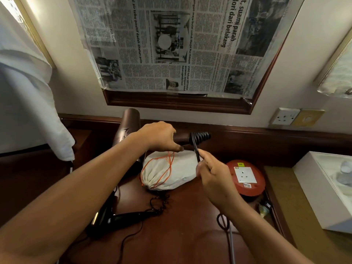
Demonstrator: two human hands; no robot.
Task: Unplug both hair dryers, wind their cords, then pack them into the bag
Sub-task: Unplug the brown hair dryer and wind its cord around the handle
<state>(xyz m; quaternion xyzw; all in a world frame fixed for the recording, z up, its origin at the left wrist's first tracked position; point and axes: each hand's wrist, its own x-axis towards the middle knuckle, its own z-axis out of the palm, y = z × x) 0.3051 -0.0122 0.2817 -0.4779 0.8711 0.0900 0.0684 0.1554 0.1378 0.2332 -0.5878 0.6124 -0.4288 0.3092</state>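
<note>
Above the bag (171,170), right hand (215,176) pinching cord (197,152), left hand (160,137) gripping dryer (127,128)

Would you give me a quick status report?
Left hand grips brown dryer; right hand pinches its cord. Black dryer beside bag, unpacked.

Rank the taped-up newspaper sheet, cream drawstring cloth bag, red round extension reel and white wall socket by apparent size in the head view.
1. Taped-up newspaper sheet
2. Cream drawstring cloth bag
3. Red round extension reel, slightly smaller than the bag
4. White wall socket, farther away, so true size unsure
</note>
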